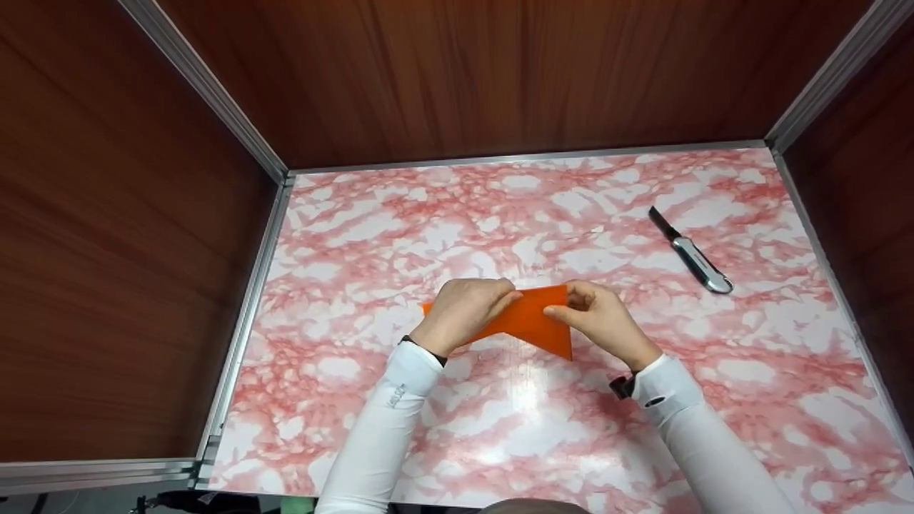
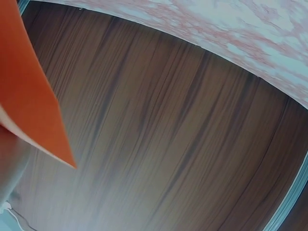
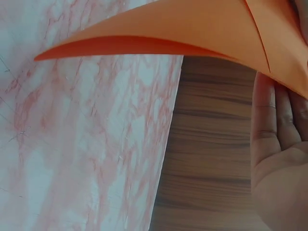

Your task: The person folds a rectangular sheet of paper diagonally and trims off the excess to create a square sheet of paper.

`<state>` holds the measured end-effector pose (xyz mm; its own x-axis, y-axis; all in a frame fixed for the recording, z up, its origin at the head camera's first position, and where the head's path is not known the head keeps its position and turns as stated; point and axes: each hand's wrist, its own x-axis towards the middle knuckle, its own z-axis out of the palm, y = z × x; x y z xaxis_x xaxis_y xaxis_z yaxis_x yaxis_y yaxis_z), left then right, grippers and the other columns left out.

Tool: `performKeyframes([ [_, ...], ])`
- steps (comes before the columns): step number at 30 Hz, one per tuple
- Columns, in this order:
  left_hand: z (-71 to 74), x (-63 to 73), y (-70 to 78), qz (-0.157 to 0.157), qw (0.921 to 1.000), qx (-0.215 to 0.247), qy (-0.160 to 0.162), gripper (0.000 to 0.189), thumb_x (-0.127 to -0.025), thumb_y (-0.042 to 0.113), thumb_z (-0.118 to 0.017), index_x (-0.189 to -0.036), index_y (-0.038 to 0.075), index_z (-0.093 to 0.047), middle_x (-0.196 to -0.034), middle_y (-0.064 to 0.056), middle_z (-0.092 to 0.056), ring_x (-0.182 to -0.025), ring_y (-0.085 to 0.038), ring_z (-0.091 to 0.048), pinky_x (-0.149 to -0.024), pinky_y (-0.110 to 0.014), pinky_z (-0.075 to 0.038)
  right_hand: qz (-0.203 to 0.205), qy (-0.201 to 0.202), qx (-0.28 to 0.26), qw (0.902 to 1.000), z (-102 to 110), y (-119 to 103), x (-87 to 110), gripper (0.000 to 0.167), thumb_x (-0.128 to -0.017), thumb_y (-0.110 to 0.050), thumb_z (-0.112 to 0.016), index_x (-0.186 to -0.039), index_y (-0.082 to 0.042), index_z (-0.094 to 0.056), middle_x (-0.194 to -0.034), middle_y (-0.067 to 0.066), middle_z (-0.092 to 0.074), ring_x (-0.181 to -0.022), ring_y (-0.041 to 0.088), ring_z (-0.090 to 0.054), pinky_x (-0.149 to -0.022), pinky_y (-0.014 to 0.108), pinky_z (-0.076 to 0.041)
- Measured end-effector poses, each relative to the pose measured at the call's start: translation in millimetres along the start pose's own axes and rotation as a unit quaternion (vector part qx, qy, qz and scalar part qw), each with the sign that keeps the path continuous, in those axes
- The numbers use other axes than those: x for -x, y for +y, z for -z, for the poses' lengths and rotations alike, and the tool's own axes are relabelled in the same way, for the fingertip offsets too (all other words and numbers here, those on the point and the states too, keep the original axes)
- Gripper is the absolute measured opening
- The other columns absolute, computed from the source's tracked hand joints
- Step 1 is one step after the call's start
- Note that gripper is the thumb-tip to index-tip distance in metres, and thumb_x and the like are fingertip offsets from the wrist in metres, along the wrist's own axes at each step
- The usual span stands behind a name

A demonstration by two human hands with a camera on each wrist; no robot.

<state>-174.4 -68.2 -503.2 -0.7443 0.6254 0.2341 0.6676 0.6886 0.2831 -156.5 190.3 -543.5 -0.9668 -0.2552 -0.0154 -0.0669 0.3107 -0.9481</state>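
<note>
A folded sheet of orange paper [image 1: 537, 314] is held up between both hands over the table. My left hand [image 1: 463, 305] grips its left part, thumb on top, covering much of that side. At the right edge, my right hand [image 1: 605, 321] pinches the paper between thumb and fingers. One pointed corner hangs toward me below the right hand. In the right wrist view, the orange paper [image 3: 192, 24] shows a crease and an open fold along its lower edge, with fingers behind it. The left wrist view catches a pointed end of the paper [image 2: 36, 106].
A utility knife [image 1: 696, 260] lies on the right side of the table, its dark blade out and pointing away to the left. The red-and-white marbled table [image 1: 400, 228] is bordered by metal rails and brown wood-grain panels [image 1: 500, 78] at the back and sides.
</note>
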Motion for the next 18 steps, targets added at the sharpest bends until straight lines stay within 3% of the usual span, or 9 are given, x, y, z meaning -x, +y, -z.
performKeyframes([
  [4,1.0,-0.2,0.8,0.001,1.0000,0.003,-0.009,0.032,-0.109,0.042,-0.047,-0.089,0.020,-0.059,-0.063,0.009,-0.040,-0.056,-0.008,-0.042,-0.057,-0.024,-0.036,0.002,-0.004,0.016,0.9999,-1.4,-1.7,0.0,0.024,-0.091,-0.034,-0.080,-0.099,-0.012,-0.076,-0.085,0.001,-0.072,-0.072,0.018,-0.060,-0.068,0.025,-0.050],
  [7,2.2,0.5,0.2,0.001,0.9996,0.018,-0.023,0.032,-0.109,0.043,-0.045,-0.094,0.020,-0.063,-0.066,0.010,-0.045,-0.059,-0.007,-0.045,-0.059,-0.025,-0.040,0.015,0.007,0.031,0.9994,-1.3,-0.5,0.1,0.024,-0.091,-0.037,-0.079,-0.090,-0.013,-0.076,-0.074,-0.001,-0.064,-0.063,0.015,-0.049,-0.061,0.025,-0.042],
  [13,4.4,2.6,-3.9,-0.009,0.9997,0.014,-0.018,0.027,-0.108,0.041,-0.051,-0.099,0.022,-0.068,-0.070,0.013,-0.052,-0.062,-0.005,-0.049,-0.062,-0.027,-0.046,0.015,0.014,0.019,0.9996,0.3,-0.4,1.1,0.020,-0.092,-0.034,-0.079,-0.098,-0.014,-0.080,-0.090,0.000,-0.076,-0.073,0.018,-0.062,-0.068,0.025,-0.051],
  [18,3.1,2.5,-6.0,-0.023,0.9997,-0.001,0.007,0.024,-0.106,0.039,-0.055,-0.096,0.022,-0.069,-0.069,0.013,-0.054,-0.061,-0.005,-0.049,-0.061,-0.026,-0.046,0.019,0.022,0.023,0.9993,-0.5,1.7,1.4,0.021,-0.092,-0.034,-0.078,-0.097,-0.014,-0.079,-0.089,-0.001,-0.076,-0.070,0.018,-0.060,-0.065,0.025,-0.049],
])
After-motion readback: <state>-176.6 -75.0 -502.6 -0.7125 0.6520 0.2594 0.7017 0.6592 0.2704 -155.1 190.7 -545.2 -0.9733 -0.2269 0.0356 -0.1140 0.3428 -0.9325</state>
